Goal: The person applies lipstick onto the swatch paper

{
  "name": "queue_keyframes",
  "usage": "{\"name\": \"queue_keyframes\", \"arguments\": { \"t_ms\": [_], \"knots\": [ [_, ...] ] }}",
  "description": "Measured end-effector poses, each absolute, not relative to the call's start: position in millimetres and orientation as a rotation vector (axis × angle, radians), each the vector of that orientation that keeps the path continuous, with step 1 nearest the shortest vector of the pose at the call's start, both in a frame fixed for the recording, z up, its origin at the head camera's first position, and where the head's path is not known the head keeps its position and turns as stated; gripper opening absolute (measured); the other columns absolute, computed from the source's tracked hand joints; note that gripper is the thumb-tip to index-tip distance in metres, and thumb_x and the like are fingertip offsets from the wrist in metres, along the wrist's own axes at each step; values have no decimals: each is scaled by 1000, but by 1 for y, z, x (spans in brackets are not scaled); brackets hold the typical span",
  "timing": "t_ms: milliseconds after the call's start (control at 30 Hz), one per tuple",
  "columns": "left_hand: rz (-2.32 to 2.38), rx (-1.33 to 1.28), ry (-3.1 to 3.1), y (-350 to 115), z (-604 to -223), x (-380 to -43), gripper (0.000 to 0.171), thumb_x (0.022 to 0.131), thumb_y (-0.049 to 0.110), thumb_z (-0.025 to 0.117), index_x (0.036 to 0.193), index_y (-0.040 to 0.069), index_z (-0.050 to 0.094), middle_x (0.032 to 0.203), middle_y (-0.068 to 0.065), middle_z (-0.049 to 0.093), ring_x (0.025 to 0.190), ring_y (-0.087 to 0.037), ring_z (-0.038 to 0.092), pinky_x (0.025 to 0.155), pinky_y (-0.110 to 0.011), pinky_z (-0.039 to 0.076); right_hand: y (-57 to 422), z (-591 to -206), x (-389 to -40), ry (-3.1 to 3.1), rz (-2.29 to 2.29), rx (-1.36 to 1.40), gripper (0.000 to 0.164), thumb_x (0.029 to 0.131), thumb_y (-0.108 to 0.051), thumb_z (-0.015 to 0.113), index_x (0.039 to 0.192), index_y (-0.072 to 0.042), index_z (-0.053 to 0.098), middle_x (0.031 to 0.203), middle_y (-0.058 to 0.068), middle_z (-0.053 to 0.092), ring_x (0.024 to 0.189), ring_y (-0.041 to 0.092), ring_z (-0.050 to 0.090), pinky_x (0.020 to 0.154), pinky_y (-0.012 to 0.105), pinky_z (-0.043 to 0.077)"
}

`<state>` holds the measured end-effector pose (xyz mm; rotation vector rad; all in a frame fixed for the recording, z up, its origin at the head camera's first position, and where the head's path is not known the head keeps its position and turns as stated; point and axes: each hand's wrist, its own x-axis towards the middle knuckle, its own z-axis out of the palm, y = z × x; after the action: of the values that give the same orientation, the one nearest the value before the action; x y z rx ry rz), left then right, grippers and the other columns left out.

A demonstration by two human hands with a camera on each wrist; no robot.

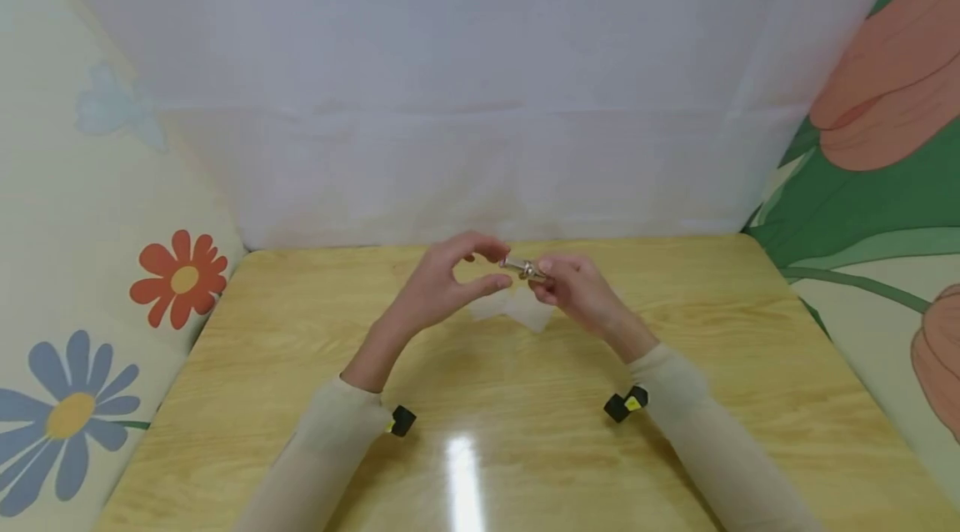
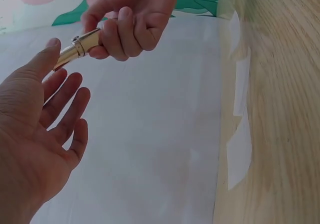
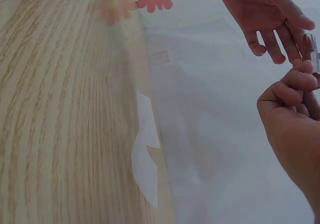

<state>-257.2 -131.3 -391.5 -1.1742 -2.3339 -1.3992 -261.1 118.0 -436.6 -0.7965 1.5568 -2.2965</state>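
My right hand (image 1: pixel 577 290) grips one end of a small shiny metal piece (image 1: pixel 520 267), gold-toned and slender with a raised band round its middle. In the left wrist view the metal piece (image 2: pixel 77 48) slants down to the left out of the curled right fingers (image 2: pixel 122 39). My left hand (image 1: pixel 438 286) is curved around the free end, its thumb and index finger parted on either side. The other left fingers (image 2: pixel 65 106) are loosely spread. At the edge of the right wrist view, part of the metal piece (image 3: pixel 314 59) shows beyond the right fingers.
Both hands are above a wooden table (image 1: pixel 465 382). White flat petal-like shapes (image 1: pixel 525 311) lie on it beneath the hands. A white cloth (image 1: pixel 480 98) hangs along the back edge, and flower-printed panels (image 1: pixel 862 248) stand at both sides.
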Motion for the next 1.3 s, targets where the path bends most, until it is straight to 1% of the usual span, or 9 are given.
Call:
{"name": "queue_keyframes", "arguments": {
  "t_ms": [133, 267, 433, 567, 800, 933, 1067, 1200, 1300],
  "knots": [
    [-1482, -1186, -2325, -132, -395, -257, 27, 93, 19, 79, 118, 20, 72, 107, 8, 69, 101, -14, 64, 85, -42, 49, 115, -439, -258, 1496, -2297, -750, 34, 106, -11, 45, 94, -4, 76, 73, 4, 58, 59, 9, 46, 57, 23, 36],
    [-1551, -1149, -2319, -130, -399, -257, 22, 93, 12, 77, 113, 19, 74, 102, 7, 70, 96, -15, 64, 83, -42, 48, 112, -443, -254, 1432, -2290, -726, 34, 105, -11, 45, 95, -3, 76, 73, 5, 59, 59, 10, 46, 60, 23, 39],
    [-1534, -1079, -2240, -123, -392, -245, 18, 90, 3, 78, 107, 6, 76, 95, 0, 74, 86, -17, 65, 79, -44, 48, 108, -445, -253, 1338, -2304, -709, 31, 105, -9, 47, 96, -1, 75, 80, 7, 60, 65, 12, 47, 68, 26, 43],
    [-1506, -1070, -2151, -119, -381, -233, 16, 87, -2, 79, 103, 0, 76, 91, -5, 74, 81, -16, 66, 76, -40, 49, 106, -444, -253, 1281, -2333, -698, 31, 105, -4, 46, 94, -3, 75, 88, 7, 62, 73, 12, 51, 72, 26, 45],
    [-1544, -1096, -2087, -114, -373, -226, 15, 86, -10, 76, 100, -5, 74, 92, -13, 73, 82, -21, 65, 80, -38, 51, 105, -439, -253, 1264, -2335, -703, 37, 106, -4, 40, 95, -3, 75, 76, 4, 54, 59, 9, 41, 64, 24, 38],
    [-1578, -1094, -2087, -113, -371, -227, 15, 86, -11, 75, 101, -7, 74, 92, -14, 72, 84, -22, 64, 81, -38, 51, 105, -437, -253, 1280, -2341, -683, 35, 107, -9, 42, 96, -3, 75, 71, 2, 48, 56, 9, 36, 60, 23, 34],
    [-1604, -1087, -2085, -113, -372, -227, 17, 86, -13, 74, 102, -8, 73, 93, -16, 72, 85, -22, 64, 80, -36, 51, 104, -436, -253, 1269, -2350, -635, 34, 108, -15, 44, 90, -4, 71, 70, 2, 51, 53, 8, 35, 58, 23, 34],
    [-1614, -1078, -2074, -113, -381, -232, 18, 86, -11, 75, 104, -6, 73, 93, -13, 71, 85, -24, 63, 79, -38, 50, 102, -438, -252, 1252, -2376, -555, 35, 109, -16, 43, 87, -6, 69, 76, 4, 63, 57, 8, 44, 58, 22, 39],
    [-1596, -1045, -2083, -114, -393, -241, 19, 88, -3, 77, 106, 1, 75, 93, -5, 72, 85, -21, 63, 79, -37, 49, 101, -438, -252, 1260, -2410, -544, 34, 110, -18, 44, 97, -5, 73, 89, 8, 69, 70, 13, 58, 65, 25, 47]
  ]
}}
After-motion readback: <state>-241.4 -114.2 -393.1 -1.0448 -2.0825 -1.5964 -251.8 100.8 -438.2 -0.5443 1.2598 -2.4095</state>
